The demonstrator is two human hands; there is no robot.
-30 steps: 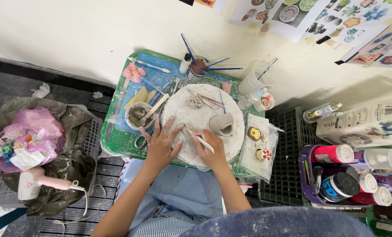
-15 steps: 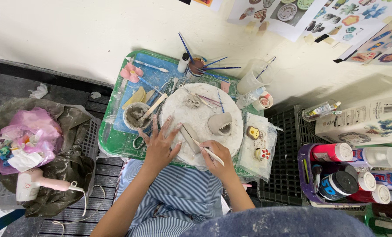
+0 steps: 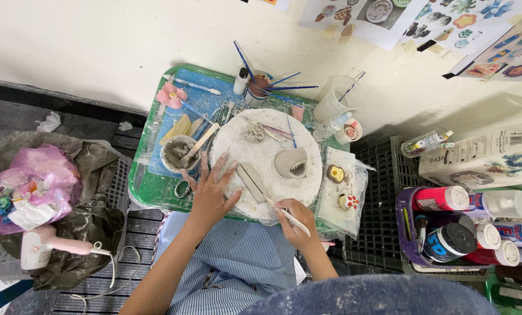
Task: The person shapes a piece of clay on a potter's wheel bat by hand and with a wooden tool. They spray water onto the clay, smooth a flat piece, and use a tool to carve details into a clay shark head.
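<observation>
Clay work, mid-stage | round white board (image 3: 267,175) on green worktop (image 3: 150,186) | left hand (image 3: 211,189) spread flat on board | right hand (image 3: 293,219) pinching modelling tool (image 3: 270,198), blade on the board | toothed clay piece (image 3: 290,162) shaped, unpainted | painted figures (image 3: 341,186) finished alongside

Left hand (image 3: 211,189) flat, fingers spread — right hand (image 3: 294,220) curled shut.

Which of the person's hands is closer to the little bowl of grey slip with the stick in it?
Left. The left hand lies flat on the white round board, just right of and below the bowl. The right hand is farther off, at the board's near edge, holding a thin tool.
</observation>
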